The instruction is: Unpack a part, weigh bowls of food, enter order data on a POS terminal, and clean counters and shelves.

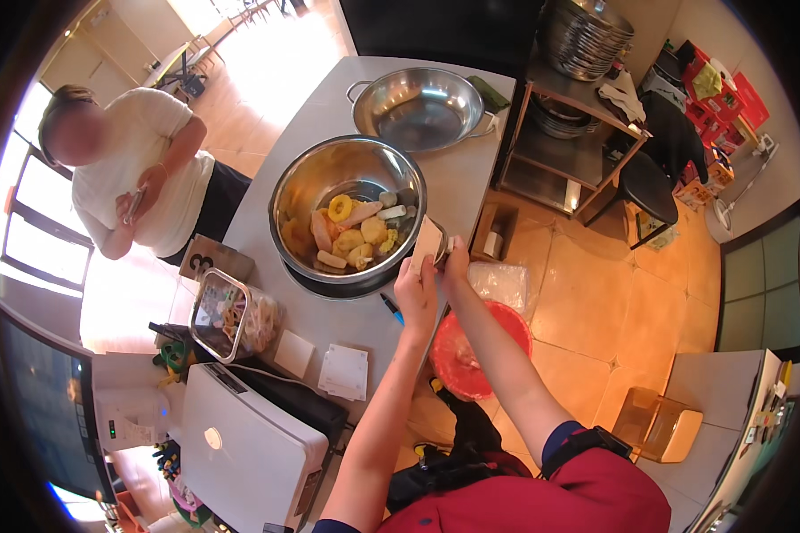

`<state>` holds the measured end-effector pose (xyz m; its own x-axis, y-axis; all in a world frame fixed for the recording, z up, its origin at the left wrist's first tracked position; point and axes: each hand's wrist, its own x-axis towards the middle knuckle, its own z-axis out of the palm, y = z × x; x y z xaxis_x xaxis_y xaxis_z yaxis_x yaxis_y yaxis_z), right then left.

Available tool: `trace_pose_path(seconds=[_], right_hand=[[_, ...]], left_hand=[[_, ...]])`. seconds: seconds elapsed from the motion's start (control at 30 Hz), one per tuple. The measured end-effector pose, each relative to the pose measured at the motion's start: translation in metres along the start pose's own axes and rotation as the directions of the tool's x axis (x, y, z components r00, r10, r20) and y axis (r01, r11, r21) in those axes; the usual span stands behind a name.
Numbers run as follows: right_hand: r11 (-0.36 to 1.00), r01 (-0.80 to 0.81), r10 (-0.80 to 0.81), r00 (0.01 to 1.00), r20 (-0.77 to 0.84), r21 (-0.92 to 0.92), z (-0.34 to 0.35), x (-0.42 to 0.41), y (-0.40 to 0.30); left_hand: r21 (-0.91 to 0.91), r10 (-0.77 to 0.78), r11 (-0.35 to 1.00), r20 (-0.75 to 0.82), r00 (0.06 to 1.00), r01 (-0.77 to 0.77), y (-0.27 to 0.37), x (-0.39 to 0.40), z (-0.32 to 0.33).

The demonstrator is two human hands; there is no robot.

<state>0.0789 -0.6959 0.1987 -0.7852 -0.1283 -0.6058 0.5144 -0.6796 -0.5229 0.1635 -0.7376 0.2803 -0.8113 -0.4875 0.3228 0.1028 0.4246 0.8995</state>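
Observation:
My left hand [417,290] is shut on a pale slip of card or paper [428,245], raised at the right rim of a large stainless steel bowl [287,260]. Close beside it, my right hand [456,263] grips a small object at the table's edge, mostly hidden by the slip and fingers. Inside the bowl lie mixed food pieces [350,236]: a yellow ring, pale chunks and several grey-white pieces. A blue and black pen [392,308] rests on the table just left of my left hand.
An empty two-handled steel pan [419,123] stands behind the bowl. At left are a clear container [240,316], paper slips [344,373] and a white machine [253,440]. A red bin [483,350] sits on the floor below my right arm. A person [140,166] stands across the table.

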Motion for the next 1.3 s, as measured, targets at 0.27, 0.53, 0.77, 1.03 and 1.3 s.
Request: trace_pose_path(seconds=[0.27, 0.53, 0.77, 1.03, 1.3], right_hand=[[0.839, 0.313, -0.382, 0.921, -0.074, -0.445, 0.007, -0.012, 0.002], [0.889, 0.263, -0.194, 0.958, 0.212, -0.374, -0.008, -0.006, 0.05], [0.487, 0.648, -0.678, 0.703, 0.215, -0.586, -0.067, 0.03, -0.029], [0.061, 0.697, -0.741, 0.511, 0.435, -0.714, -0.054, 0.019, 0.014], [0.766, 0.575, -0.549, 0.818, 0.171, -0.287, -0.055, 0.031, 0.014]], left_hand=[[0.16, 0.025, 0.986, 0.089, 0.996, -0.039, -0.008, 0.002, 0.004], [0.315, 0.0, 0.945, 0.259, 0.966, -0.085, -0.018, 0.004, -0.051], [0.538, -0.31, 0.843, 0.458, 0.833, 0.018, 0.099, 0.114, -0.215], [0.795, -0.232, 0.584, -0.03, 0.972, 0.164, -0.079, 0.185, -0.419], [0.713, -0.321, 0.688, 0.129, 0.938, 0.137, -0.049, 0.226, -0.425]])
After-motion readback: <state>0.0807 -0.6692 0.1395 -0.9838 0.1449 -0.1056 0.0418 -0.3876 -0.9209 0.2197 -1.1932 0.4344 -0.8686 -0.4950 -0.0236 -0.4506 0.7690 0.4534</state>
